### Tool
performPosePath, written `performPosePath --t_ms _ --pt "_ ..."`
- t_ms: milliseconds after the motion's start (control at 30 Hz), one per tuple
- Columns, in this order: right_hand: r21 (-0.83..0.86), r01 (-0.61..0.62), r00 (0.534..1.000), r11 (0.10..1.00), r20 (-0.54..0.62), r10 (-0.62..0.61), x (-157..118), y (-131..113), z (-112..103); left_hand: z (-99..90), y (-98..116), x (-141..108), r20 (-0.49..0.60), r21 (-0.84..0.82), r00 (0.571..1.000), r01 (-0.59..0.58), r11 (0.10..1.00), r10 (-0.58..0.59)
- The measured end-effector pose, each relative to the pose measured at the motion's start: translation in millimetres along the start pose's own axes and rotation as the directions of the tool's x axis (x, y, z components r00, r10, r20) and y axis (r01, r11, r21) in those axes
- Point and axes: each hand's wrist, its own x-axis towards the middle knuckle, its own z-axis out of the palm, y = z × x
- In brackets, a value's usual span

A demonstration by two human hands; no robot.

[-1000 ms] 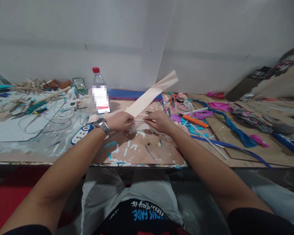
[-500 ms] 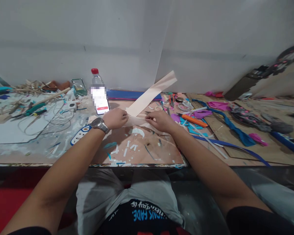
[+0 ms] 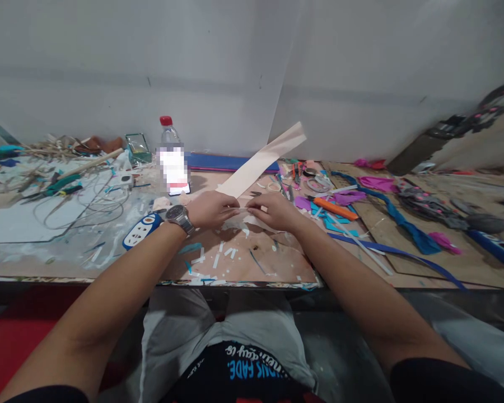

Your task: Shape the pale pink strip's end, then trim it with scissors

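Note:
A long cream paper strip slants up to the right from my hands toward the wall. My left hand, with a metal watch on its wrist, pinches the strip's near end from the left. My right hand pinches the same near part from the right, its fingertips close to the left ones. Thin pale paper shows below and between the fingers, partly hidden by them. Small white and blue paper scraps lie on the table nearer to me.
Behind my left hand stand a phone and a red-capped bottle. A power strip and green pliers lie left. On the right are an orange cutter, a blue ribbon and coloured scraps.
My left hand has moved right along the paper, closer to my right hand. The gap between the fingertips has narrowed. The view has shifted slightly.

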Motion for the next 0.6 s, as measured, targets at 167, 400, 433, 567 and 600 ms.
performPosePath --t_ms 167,400,433,567,600 --pt "0.011 0.010 1.000 1.000 0.029 -0.011 0 -4 3 4.8 1 1 -0.012 0.060 1.000 -0.006 0.998 0.007" --pt "-0.011 0.000 1.000 1.000 0.021 0.001 0 -2 2 -1.1 -8 0 -0.019 0.061 1.000 0.014 0.998 -0.013" --pt "-0.012 -0.011 1.000 1.000 0.014 0.011 0 -1 2 -2.6 -8 0 -0.018 0.051 1.000 0.018 0.999 -0.017" --pt "0.012 -0.053 0.999 0.999 -0.003 0.053 -1 5 0 -8.7 -11 -1 -0.013 0.008 0.998 0.060 0.998 -0.060" --pt "0.013 -0.064 0.998 0.998 -0.002 0.064 -1 6 0 -10.0 -13 -1 -0.010 -0.011 0.997 0.073 0.997 -0.073"
